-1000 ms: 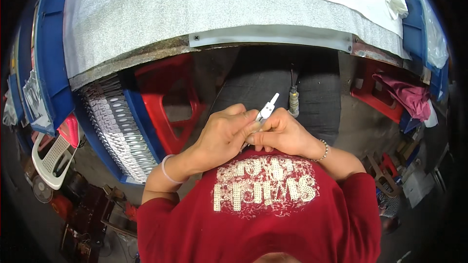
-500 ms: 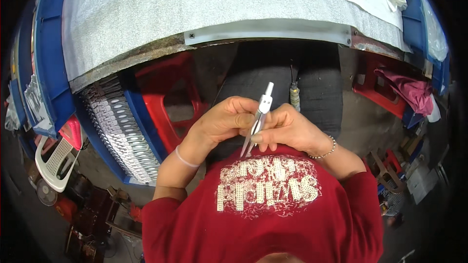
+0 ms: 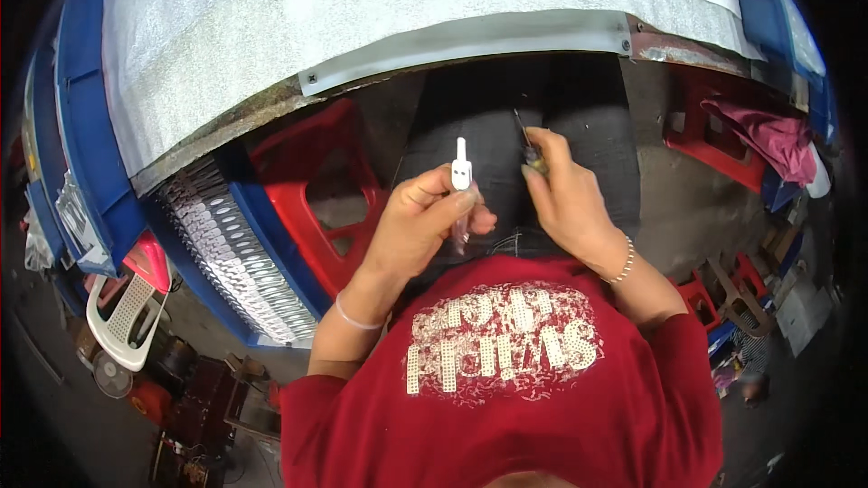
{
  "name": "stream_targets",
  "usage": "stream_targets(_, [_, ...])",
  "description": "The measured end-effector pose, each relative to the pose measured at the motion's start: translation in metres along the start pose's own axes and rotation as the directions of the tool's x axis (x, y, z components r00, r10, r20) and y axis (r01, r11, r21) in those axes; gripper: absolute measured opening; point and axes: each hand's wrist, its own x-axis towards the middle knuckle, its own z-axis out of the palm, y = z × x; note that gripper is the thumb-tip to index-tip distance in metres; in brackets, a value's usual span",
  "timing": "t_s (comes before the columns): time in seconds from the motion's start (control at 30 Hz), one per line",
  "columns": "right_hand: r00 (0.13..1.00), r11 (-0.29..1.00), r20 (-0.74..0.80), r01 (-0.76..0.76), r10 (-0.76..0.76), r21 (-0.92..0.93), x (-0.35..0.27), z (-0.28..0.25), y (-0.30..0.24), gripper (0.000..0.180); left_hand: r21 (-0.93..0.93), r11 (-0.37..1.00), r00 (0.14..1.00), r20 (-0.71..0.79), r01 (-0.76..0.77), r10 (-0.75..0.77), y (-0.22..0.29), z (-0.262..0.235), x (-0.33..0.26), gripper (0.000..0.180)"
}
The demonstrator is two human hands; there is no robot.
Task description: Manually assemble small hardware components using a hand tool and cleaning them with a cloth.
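A silver drawing compass (image 3: 461,175) stands nearly upright in my left hand (image 3: 418,228), its white-topped head pointing away from me. Thumb and fingers pinch it below the head, and they partly hide its legs. To the right, over my dark trousers (image 3: 470,117), my right hand (image 3: 571,203) is closed around the handle of a small screwdriver (image 3: 533,157). The thin shaft points away from me; much of the handle is hidden by my fingers.
The workbench (image 3: 226,45), covered in pale foam sheet, has a metal strip (image 3: 470,42) along its near edge. At left, a blue bin (image 3: 271,258) holds rows of silver metal parts (image 3: 226,235). Red stools (image 3: 316,199) stand under the bench, one with a dark red cloth (image 3: 768,140).
My right hand has let go of the compass and moved right to grip the screwdriver on my lap. The compass, in my left hand, has shifted slightly left and turned more upright.
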Motion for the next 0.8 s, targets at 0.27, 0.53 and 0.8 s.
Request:
stream_targets(0.27, [0.959,0.970,0.170,0.209,-0.228,0.123,-0.019,-0.059,-0.040,0.048,0.288,0.957,0.991,-0.114,-0.040,0.076,-0.006,0.016,-0.012,0.017])
stream_targets(0.53, [0.935,0.939,0.103,0.329,-0.338,0.101,-0.017,-0.051,-0.042,0.034,0.229,0.973,0.995,-0.097,0.020,0.002,-0.011,0.015,-0.008,0.019])
stream_targets(0.8, [0.919,0.935,0.170,0.348,-0.355,0.074,-0.013,-0.047,-0.040,0.037,0.214,0.977,0.996,-0.090,-0.010,0.030,-0.019,0.011,-0.007,0.020])
